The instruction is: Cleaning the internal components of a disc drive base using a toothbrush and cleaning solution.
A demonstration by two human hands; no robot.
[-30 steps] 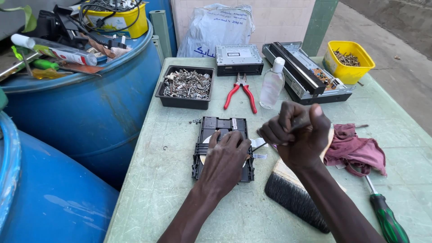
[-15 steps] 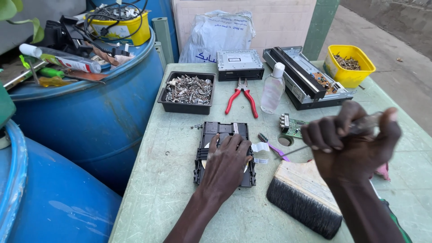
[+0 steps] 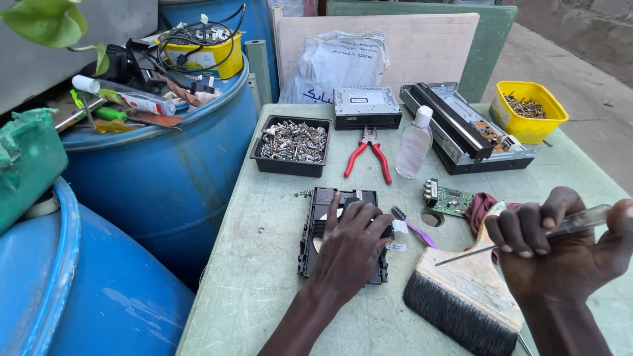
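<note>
- Head view: the left hand (image 3: 353, 240) lies flat, fingers spread, pressing on a black drive unit (image 3: 339, 234) at the middle of the green table (image 3: 264, 264); it grasps nothing, only holds the unit down.
- The right hand (image 3: 560, 254) at 3 o'clock from the unit is clenched around a screwdriver (image 3: 521, 238) with a clear handle, its thin shaft pointing toward 9 o'clock, its tip above a wide paintbrush (image 3: 465, 296) and apart from the unit.
- Progress, as I judge it: the unit looks partly stripped, for a loose green circuit board (image 3: 450, 200) lies at 2 o'clock from it, and a black tray of screws (image 3: 292, 145) at 11 o'clock is well filled. The unit's frame is still whole, so more opening seems left.
- Also at 12 o'clock: red pliers (image 3: 369, 158), a clear bottle (image 3: 415, 142), a grey car stereo (image 3: 366, 107), a long opened player (image 3: 461, 128) and a yellow tub of screws (image 3: 527, 112). A purple toothbrush (image 3: 412, 227) lies just beside the unit.
- Surroundings: an outdoor spot with a scuffed table top, blue barrels (image 3: 158, 178) at 9 o'clock loaded with tools, a white sack (image 3: 336, 66) behind, bare ground at 1 o'clock.
</note>
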